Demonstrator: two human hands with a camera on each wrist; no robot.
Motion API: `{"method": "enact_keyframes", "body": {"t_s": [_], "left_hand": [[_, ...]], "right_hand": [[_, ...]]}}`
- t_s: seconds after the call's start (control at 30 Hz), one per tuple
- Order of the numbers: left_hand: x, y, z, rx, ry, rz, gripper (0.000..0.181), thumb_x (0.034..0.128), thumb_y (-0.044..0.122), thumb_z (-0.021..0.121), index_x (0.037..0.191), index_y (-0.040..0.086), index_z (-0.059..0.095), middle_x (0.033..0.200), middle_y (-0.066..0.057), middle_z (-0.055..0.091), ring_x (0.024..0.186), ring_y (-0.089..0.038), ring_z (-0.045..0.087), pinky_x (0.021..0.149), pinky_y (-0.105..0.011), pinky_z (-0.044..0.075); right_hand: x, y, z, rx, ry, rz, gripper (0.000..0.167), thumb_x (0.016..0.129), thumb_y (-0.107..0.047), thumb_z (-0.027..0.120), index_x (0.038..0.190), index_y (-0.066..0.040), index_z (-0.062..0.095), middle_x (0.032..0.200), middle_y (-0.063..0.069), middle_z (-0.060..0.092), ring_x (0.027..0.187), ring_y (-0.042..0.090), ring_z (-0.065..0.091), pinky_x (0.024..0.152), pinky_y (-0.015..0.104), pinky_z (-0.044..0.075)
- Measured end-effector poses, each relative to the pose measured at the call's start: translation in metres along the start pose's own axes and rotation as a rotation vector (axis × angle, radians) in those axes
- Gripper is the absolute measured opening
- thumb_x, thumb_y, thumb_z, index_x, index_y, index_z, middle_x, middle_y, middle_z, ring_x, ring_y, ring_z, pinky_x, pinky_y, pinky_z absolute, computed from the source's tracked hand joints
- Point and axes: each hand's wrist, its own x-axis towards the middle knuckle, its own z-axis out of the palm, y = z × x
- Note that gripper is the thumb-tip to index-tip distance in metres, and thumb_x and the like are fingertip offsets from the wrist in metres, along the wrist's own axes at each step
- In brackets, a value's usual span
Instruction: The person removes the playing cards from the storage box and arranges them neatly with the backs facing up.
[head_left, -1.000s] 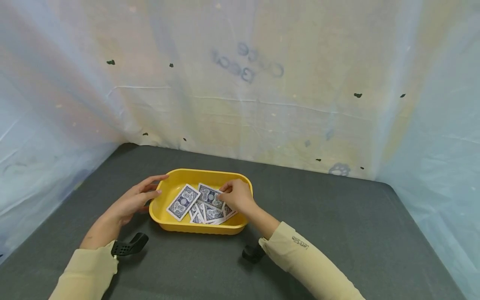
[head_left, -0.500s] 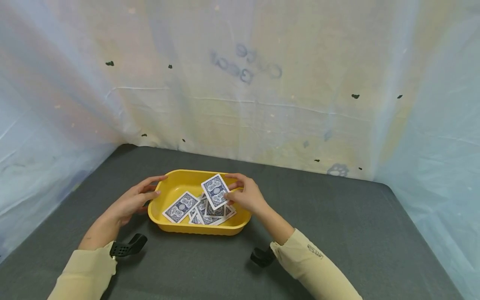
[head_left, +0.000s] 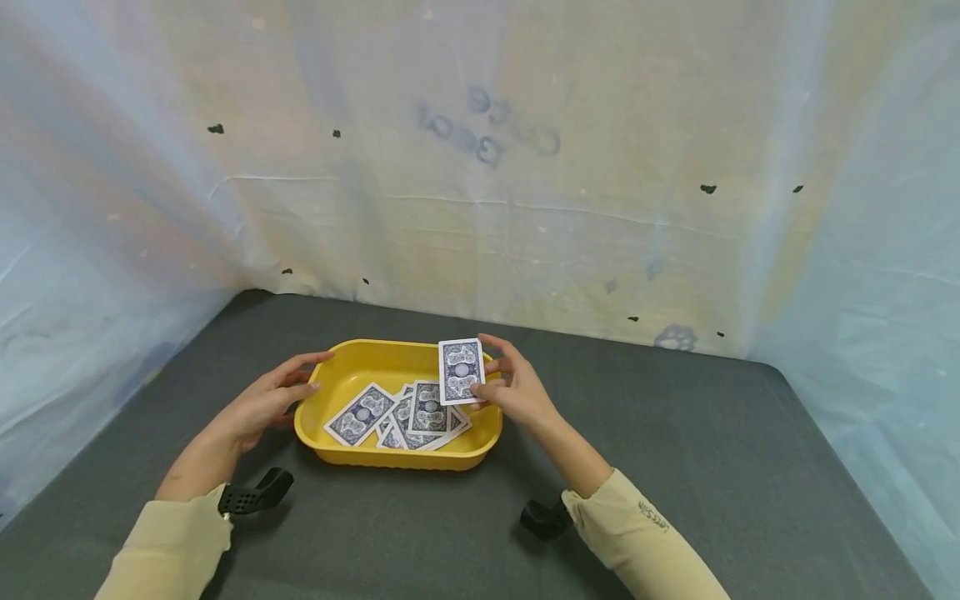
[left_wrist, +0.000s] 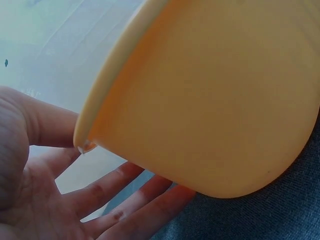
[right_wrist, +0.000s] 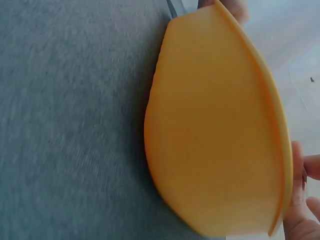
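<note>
A yellow plastic tray [head_left: 397, 458] with rounded corners stands on the dark cloth. At its left end my left hand [head_left: 258, 408] rests with spread fingers against the outer wall; in the left wrist view the thumb [left_wrist: 52, 122] touches the rim. My right hand [head_left: 521, 396] pinches a playing card [head_left: 461, 360] by its right edge, above the tray's back right corner. The card's blue-and-white patterned back shows. Several more cards [head_left: 429, 408] lie overlapping in the tray, backs up, and one card [head_left: 362, 414] lies left of that pile. In the right wrist view the tray wall hides the cards.
Dark grey cloth [head_left: 675, 467] covers the table around the tray. A pale plastic sheet [head_left: 525, 208] with dark marks hangs behind the table and along both sides. Black straps with camera mounts [head_left: 258, 492] sit on both wrists.
My right hand has lifted one card off the pile and carried it up and to the right, turning it upright. The left card shifted slightly early on. The left hand stays put.
</note>
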Motion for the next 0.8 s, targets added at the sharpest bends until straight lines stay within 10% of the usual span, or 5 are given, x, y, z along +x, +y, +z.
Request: {"method": "enact_keyframes", "body": {"t_s": [0.8], "left_hand": [[0.0,0.0,0.001,0.001,0.011,-0.02,0.061,0.1011,0.023,0.047,0.154,0.018,0.017,0.153,-0.029,0.02,0.13,-0.046,0.036,0.095,-0.064,0.042]], "right_hand": [[0.021,0.029,-0.056,-0.005,0.346,0.043,0.068,0.082,0.006,0.064,0.144,-0.011,0.04,0.098,0.02,0.058,0.059,0.015,0.062,0.075,0.058,0.054]]}}
